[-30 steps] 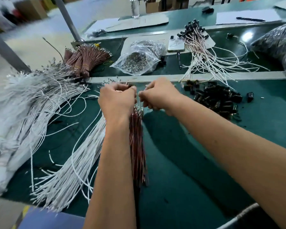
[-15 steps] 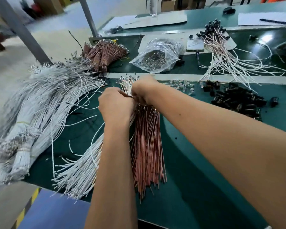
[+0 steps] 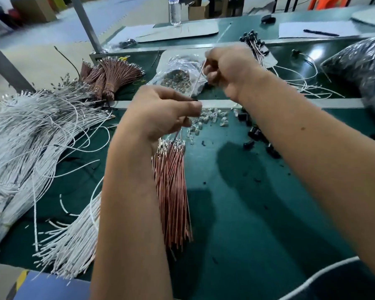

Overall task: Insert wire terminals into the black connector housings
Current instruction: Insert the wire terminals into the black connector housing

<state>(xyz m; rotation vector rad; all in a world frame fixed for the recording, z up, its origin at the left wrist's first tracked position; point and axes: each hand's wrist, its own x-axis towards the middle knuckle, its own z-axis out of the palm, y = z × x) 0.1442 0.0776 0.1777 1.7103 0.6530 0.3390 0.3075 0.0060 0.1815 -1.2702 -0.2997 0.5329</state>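
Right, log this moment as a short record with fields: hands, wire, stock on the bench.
left hand: left hand pinches a small black connector housing at its fingertips
right hand: right hand, raised, grips a single white wire
wire: runs taut from the right hand down to the housing
brown wires: brown wire bundle lies on the green bench under the left wrist
white wires: white wire pile on the left
housings: loose black housings under the right forearm
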